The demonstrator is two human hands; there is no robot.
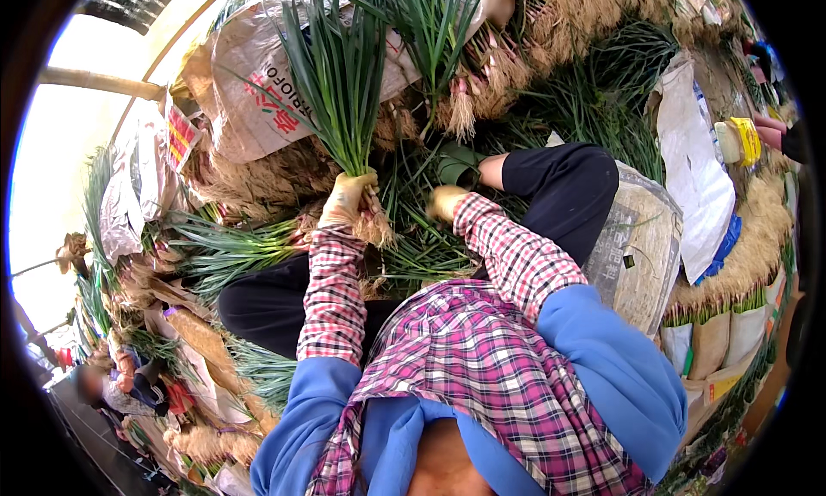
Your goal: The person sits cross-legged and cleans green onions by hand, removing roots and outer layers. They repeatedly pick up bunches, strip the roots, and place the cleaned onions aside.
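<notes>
My left hand (348, 198), in a pale glove, grips a bunch of leafy allium plants (335, 102), which look like green garlic. The long leaves point away from me, and the pale roots (375, 230) hang below my fist. To its right is my right hand (446, 202), also gloved, over loose green leaves (419, 254) on the ground between my legs. Motion blurs its fingers, so I cannot tell whether anything is in them. Another small bunch of the plants (248, 247) lies by my left knee, its bulbs towards the middle.
Rooty bundles (258, 183) are heaped ahead, partly under a printed woven sack (258, 102). More roots (568, 25) pile up at the top right. A printed sack (635, 238) lies beside my right leg. Another person (119, 383) sits at the lower left; a person's hand (769, 131) shows far right.
</notes>
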